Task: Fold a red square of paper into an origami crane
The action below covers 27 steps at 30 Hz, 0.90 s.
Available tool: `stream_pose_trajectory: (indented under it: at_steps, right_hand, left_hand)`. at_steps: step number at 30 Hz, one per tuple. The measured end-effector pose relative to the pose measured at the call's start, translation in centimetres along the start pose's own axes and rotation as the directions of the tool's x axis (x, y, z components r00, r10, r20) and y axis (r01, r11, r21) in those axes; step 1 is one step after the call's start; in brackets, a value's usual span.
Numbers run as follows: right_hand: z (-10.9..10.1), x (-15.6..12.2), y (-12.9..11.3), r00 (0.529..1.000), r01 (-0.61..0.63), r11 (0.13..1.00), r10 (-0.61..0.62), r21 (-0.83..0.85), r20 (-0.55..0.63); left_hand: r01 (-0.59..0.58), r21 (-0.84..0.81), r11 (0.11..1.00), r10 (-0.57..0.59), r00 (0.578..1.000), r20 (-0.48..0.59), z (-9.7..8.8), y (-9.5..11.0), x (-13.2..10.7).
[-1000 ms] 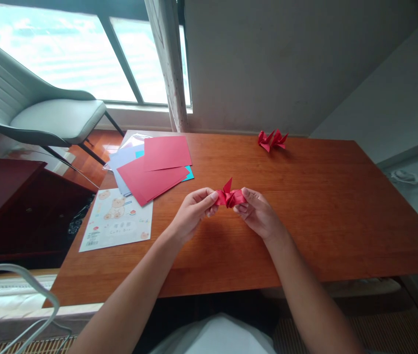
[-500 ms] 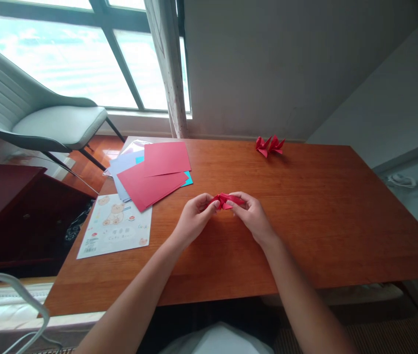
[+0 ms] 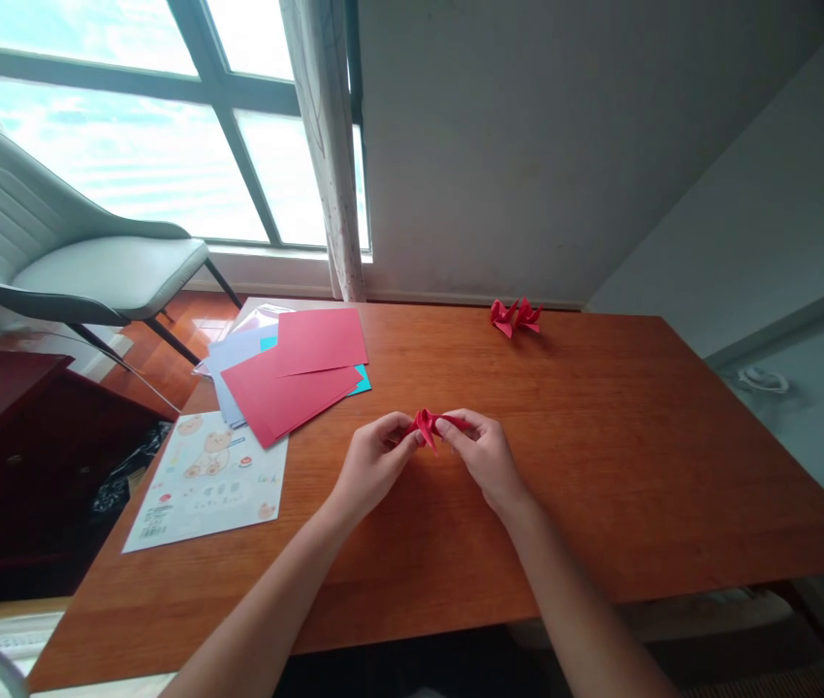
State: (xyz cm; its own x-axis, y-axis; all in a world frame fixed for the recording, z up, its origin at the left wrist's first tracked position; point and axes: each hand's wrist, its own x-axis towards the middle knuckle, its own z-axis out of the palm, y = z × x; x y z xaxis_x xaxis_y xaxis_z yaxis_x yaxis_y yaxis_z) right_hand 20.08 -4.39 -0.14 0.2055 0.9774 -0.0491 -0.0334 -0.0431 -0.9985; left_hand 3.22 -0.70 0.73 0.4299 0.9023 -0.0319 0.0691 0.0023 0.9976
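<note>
Both hands meet over the middle of the wooden table and pinch a small folded red paper figure between them. My left hand grips its left end with fingers closed. My right hand grips its right end, fingers curled over the paper. Most of the figure is hidden by the fingertips. A finished red paper figure rests at the table's far edge by the wall.
A loose stack of red, blue and pale sheets lies at the table's left rear. A printed card with bear drawings lies nearer the left edge. A grey chair stands by the window, a dark cabinet at left.
The hands have drawn closer together and the red figure is now flatter and more covered by the fingers. The camera has tilted up, so everything sits lower in view.
</note>
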Motion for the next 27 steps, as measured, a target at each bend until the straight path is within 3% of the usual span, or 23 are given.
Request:
stream_pose_trajectory:
  at_steps: [3, 6, 10, 17, 27]
  right_hand:
    - [-0.3, 0.0, -0.5, 0.994, -0.105, 0.970, 0.095, 0.220, 0.055]
    - [-0.7, 0.0, -0.7, 0.968, -0.247, 0.875, 0.201, 0.417, 0.150]
    - [-0.9, 0.0, -0.6, 0.939, -0.339, 0.775, 0.244, 0.534, 0.242]
    - [-0.8, -0.1, -0.2, 0.932, -0.362, 0.695, 0.274, 0.621, 0.237]
    - [-0.6, -0.1, -0.3, 0.956, -0.291, 0.723, 0.204, 0.626, 0.209]
  left_hand:
    - [0.099, -0.135, 0.986, -0.094, 0.995, 0.043, -0.4, 0.8, 0.0]
    - [0.167, -0.228, 0.959, -0.155, 0.986, 0.067, -0.7, 1.3, -0.1]
    - [0.199, -0.337, 0.920, -0.175, 0.979, 0.102, -0.7, 1.2, -0.1]
    - [0.246, -0.469, 0.848, -0.210, 0.969, 0.130, -0.5, 1.3, -0.1]
    - [0.274, -0.543, 0.794, -0.222, 0.962, 0.160, -0.6, 1.4, -0.1]
